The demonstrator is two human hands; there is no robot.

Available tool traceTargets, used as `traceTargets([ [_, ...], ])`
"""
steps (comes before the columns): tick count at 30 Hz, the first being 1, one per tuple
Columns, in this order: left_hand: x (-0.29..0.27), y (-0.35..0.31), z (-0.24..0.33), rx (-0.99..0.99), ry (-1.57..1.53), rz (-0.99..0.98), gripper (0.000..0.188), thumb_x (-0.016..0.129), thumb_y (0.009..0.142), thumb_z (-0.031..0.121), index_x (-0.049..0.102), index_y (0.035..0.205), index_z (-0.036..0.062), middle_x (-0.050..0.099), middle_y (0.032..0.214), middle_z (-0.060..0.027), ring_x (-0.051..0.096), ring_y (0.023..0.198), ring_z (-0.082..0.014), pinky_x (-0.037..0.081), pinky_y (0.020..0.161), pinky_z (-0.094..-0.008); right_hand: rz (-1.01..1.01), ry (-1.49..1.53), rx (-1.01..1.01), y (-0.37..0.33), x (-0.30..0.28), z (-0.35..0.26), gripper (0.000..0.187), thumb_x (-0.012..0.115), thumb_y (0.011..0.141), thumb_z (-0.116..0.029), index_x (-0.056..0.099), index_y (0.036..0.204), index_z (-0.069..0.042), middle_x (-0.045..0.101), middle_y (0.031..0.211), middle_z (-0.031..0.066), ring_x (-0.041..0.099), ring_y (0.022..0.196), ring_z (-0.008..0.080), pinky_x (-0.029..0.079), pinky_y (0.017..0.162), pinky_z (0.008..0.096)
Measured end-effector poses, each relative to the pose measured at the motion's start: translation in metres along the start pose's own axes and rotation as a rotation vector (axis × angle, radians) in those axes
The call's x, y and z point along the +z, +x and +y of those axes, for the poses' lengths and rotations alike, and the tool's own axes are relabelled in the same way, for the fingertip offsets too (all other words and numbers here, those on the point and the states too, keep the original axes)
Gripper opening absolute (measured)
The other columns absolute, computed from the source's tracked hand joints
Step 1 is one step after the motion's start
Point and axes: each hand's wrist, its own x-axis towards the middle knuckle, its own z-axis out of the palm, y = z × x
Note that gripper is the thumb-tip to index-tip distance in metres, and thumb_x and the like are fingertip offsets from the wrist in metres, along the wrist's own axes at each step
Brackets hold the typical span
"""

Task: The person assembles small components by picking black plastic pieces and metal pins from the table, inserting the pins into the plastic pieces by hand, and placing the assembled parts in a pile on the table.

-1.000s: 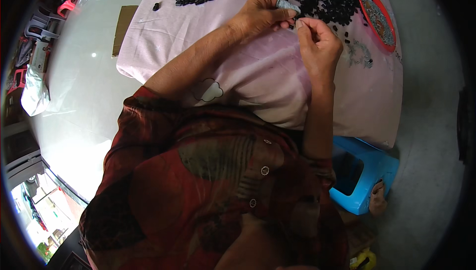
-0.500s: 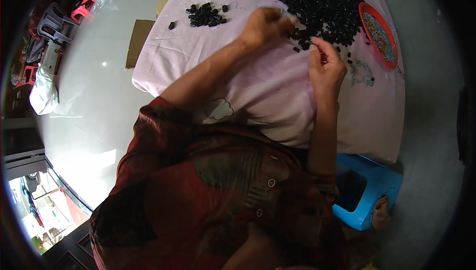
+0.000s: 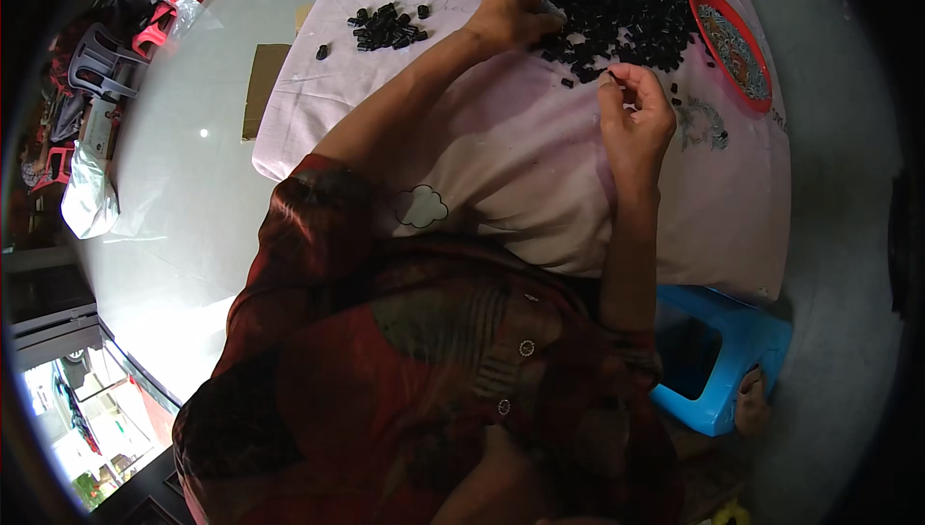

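1. Nearest the person's body, the right hand [image 3: 638, 122] hangs over the pale pink printed cloth [image 3: 544, 144], thumb and forefinger pinched together on what looks like a small dark piece [image 3: 612, 74], too tiny for me to make out.

2. A little further out, the left hand [image 3: 506, 19] rests at the edge of the big heap of short, glossy black cylinders [image 3: 626, 5]. A pale wrap [image 3: 552, 13] covers a finger; I can't tell whether those fingertips have hold of anything.

3. Here's the change: a second ago both hands met, fingertips to fingertips. Now they've parted, the left gone to the heap. I'd judge the shared handling has paused and each hand has its own job.

4. Off to the left, the small separate cluster of black cylinders [image 3: 387, 27] sits as it did, one loose cylinder [image 3: 323, 52] beside it.

5. Right of the heap, the red oval plastic tray [image 3: 760, 102] of silvery and rusty-brown bits stays untouched.

6. Beyond, on the floor, stands a grey plastic chair [image 3: 96, 61].
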Motion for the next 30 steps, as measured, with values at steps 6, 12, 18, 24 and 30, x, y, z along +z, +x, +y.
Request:
traceTargets([
  [6, 0.007, -0.018, 0.010, -0.053, -0.472, 0.002, 0.022, 0.073, 0.086, 0.024, 0.065, 0.079, 0.0047, 0.060, 0.070, 0.0009, 0.051, 0.062, -0.0077, 0.040, 0.056, -0.0253, 0.030, 0.190, 0.014, 0.003, 0.003, 0.008, 0.014, 0.065, 0.087, -0.003, 0.066, 0.101, 0.001, 0.066, 0.087, 0.0021, 0.058, 0.078, 0.0072, 0.048, 0.073, 0.0217],
  [12, 0.014, -0.024, 0.010, 0.000, -0.624, 0.014, 0.016, 0.073, 0.086, 0.020, 0.070, 0.090, 0.0048, 0.064, 0.075, 0.0032, 0.051, 0.063, -0.0059, 0.041, 0.060, -0.0230, 0.064, 0.197, 0.047, 0.004, 0.005, 0.005, 0.018, 0.067, 0.087, -0.002, 0.066, 0.104, 0.002, 0.067, 0.087, 0.0019, 0.058, 0.069, 0.0037, 0.045, 0.058, 0.0170],
  [18, 0.026, -0.017, 0.006, 0.188, -0.562, 0.089, 0.009, 0.072, 0.087, 0.012, 0.072, 0.091, 0.0040, 0.067, 0.076, 0.0031, 0.053, 0.063, -0.0032, 0.043, 0.057, -0.0214, 0.090, 0.383, 0.117, 0.004, 0.009, 0.002, 0.017, 0.069, 0.086, -0.004, 0.069, 0.102, 0.000, 0.065, 0.080, -0.0001, 0.056, 0.063, 0.0026, 0.041, 0.051, 0.0162],
  [24, 0.016, -0.042, 0.028, -0.090, -0.947, -0.153, 0.014, 0.069, 0.091, 0.021, 0.068, 0.094, 0.0074, 0.071, 0.091, -0.0023, 0.061, 0.076, -0.0066, 0.049, 0.069, -0.0230, 0.105, 0.374, 0.064, 0.002, 0.007, -0.005, 0.018, 0.075, 0.084, -0.008, 0.071, 0.100, -0.001, 0.065, 0.077, -0.0017, 0.056, 0.062, 0.0024, 0.039, 0.050, 0.0157],
  [30, 0.019, -0.059, 0.025, -0.259, -1.187, -0.303, 0.014, 0.068, 0.092, 0.021, 0.064, 0.090, 0.0076, 0.072, 0.094, -0.0052, 0.062, 0.072, -0.0089, 0.048, 0.061, -0.0227, 0.061, 0.401, 0.026, -0.002, 0.009, -0.007, 0.019, 0.077, 0.083, -0.009, 0.072, 0.100, -0.002, 0.065, 0.076, -0.0014, 0.055, 0.061, 0.0018, 0.039, 0.050, 0.0155],
])
